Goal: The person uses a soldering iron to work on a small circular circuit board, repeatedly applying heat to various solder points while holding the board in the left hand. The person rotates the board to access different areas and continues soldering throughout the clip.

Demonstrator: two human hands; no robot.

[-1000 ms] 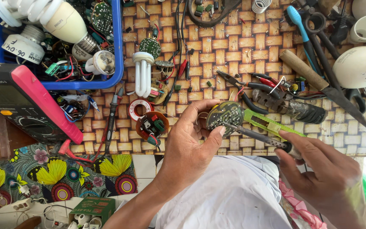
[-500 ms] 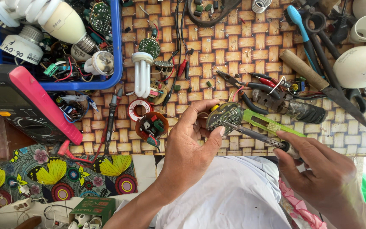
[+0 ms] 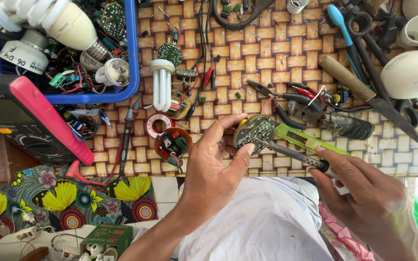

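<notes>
Low in the frame, the left hand pinches a round circuit board between thumb and fingertips just right of centre, while the right hand at the lower right grips the dark handle of a soldering iron whose tip touches the board's face. Beyond them on the woven mat lie a green utility knife, pliers and a spiral lamp tube. A blue tray of bulbs and parts fills the upper left, with a multimeter below it.
</notes>
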